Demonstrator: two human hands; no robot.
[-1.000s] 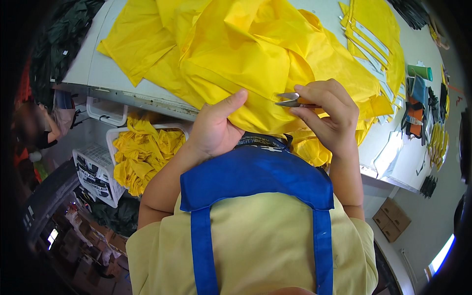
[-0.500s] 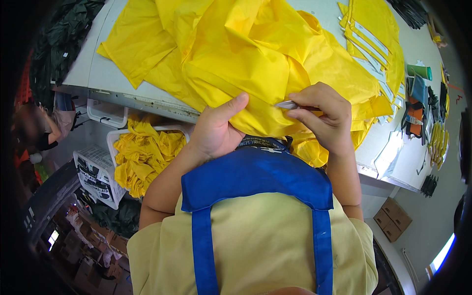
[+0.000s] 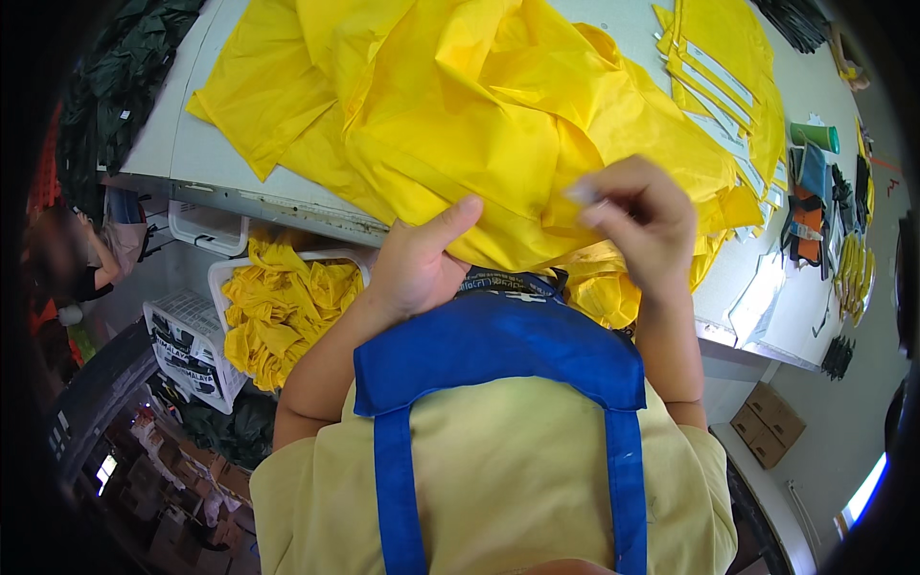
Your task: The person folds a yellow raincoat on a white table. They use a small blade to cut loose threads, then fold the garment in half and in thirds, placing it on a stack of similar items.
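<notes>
The left hand, nearer, pinches the near edge of the yellow fabric, thumb uppermost; this edge runs left to right, fabric extending far onto the table. The right hand curls around a blurred metal tool.

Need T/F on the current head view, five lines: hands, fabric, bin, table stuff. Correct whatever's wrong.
1. The left hand holds the yellow fabric near its lower edge, thumb on top. True.
2. The metal tool is in sharp focus. False: the right hand and the metal tool at its fingertips are both blurred.
3. The white bin is packed with dark green cloth. False: the white bin holds crumpled yellow cloth.
4. Dark cloth lies at the left end of the table. True.
5. The apron is red. False: the apron is blue.
</notes>
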